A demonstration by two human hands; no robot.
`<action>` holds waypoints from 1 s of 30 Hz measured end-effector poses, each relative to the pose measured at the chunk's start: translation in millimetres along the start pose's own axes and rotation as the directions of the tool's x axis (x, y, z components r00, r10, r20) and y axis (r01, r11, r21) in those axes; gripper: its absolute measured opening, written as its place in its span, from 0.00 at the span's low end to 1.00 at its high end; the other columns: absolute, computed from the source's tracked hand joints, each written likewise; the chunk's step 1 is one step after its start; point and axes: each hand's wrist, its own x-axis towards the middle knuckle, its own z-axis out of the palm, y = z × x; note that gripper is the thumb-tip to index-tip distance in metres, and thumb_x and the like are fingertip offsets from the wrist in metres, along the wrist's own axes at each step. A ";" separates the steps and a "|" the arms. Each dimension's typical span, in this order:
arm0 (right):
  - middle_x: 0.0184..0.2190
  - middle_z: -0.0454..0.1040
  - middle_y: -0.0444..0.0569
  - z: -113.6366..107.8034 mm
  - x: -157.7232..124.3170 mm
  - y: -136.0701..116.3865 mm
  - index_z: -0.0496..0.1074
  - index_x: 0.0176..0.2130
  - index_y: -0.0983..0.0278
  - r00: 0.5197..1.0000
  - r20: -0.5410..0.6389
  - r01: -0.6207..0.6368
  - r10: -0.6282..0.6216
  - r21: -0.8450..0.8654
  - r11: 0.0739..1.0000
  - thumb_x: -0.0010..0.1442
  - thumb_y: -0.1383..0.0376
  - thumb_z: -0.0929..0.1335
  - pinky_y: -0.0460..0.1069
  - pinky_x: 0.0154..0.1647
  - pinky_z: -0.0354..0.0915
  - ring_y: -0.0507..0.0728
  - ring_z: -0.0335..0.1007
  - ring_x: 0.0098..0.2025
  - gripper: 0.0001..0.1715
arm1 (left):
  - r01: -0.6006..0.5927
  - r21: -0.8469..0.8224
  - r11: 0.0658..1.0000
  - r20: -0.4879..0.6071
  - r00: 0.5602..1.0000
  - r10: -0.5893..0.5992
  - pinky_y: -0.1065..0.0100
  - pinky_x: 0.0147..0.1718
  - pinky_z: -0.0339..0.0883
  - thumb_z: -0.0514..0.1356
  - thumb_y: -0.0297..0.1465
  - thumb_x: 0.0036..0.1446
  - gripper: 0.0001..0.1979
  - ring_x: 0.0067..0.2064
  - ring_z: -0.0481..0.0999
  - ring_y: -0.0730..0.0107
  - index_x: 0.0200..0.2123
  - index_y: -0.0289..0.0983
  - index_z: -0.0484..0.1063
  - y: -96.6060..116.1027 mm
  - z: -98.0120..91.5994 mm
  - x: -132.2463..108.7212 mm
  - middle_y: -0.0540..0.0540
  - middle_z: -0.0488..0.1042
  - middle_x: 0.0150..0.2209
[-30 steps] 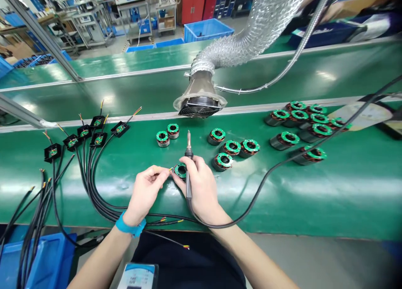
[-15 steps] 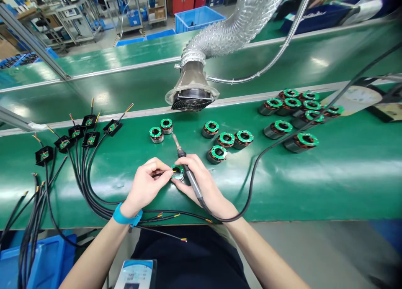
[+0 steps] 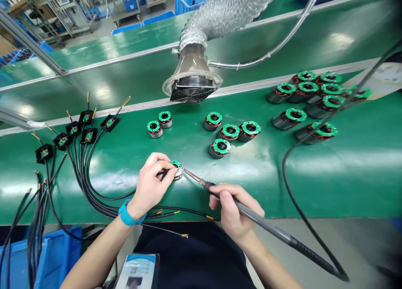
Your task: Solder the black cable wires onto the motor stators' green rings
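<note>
Pinching a wire [image 3: 163, 172] between thumb and fingertips, the left hand [image 3: 150, 184] was closed on it and set its end against the stator [image 3: 178, 168], which sat on the worktop [image 3: 345, 176] near the front edge, at the hand's 2 o'clock. The iron [image 3: 251, 216] reached in from the stator's 4 o'clock, its tip [image 3: 190, 175] at the rim, and the right hand [image 3: 234, 213] was closed around the shaft like a pen. I judged that the step needed a steady wire and the tip kept off the fingertips beside it.

From the stator, cables [image 3: 78, 172] with boards [image 3: 88, 135] fanned at 9 to 10 o'clock. Two stators [image 3: 156, 128] lay at 11, a hood [image 3: 192, 86] at 12, four more [image 3: 230, 132] at 1 and a cluster [image 3: 314, 101] at 2. The cord [image 3: 295, 197] looped at 3 and might have dragged.
</note>
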 end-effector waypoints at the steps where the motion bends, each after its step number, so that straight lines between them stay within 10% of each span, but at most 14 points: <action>1: 0.21 0.72 0.38 -0.7 -1.7 0.0 0.78 0.42 0.59 1.000 0.008 0.011 -0.011 0.016 1.000 0.73 0.68 0.65 0.49 0.27 0.69 0.51 0.70 0.19 0.12 | 0.005 -0.004 1.000 -0.001 1.000 -0.005 0.73 0.24 0.60 0.66 0.31 0.65 0.06 0.28 0.66 0.79 0.34 0.36 0.79 0.1 0.2 0.3 0.44 0.71 0.43; 16: 0.20 0.75 0.40 10.2 -12.0 -7.0 0.78 0.43 0.60 0.941 0.012 -0.324 0.339 0.324 0.889 0.77 0.63 0.64 0.45 0.22 0.68 0.51 0.72 0.17 0.13 | -0.046 0.016 0.999 -0.019 0.999 0.046 0.74 0.23 0.58 0.66 0.28 0.64 0.05 0.27 0.65 0.82 0.34 0.36 0.78 -0.1 2.5 1.9 0.47 0.71 0.42; 30: 0.25 0.77 0.41 7.4 -27.1 -2.4 0.80 0.44 0.60 0.966 -0.102 -0.211 0.237 0.217 0.953 0.75 0.65 0.65 0.48 0.27 0.72 0.53 0.76 0.23 0.12 | -0.153 0.051 0.987 -0.028 0.988 0.154 0.76 0.22 0.59 0.66 0.24 0.64 0.04 0.28 0.66 0.82 0.34 0.35 0.77 -4.0 3.3 2.8 0.46 0.72 0.41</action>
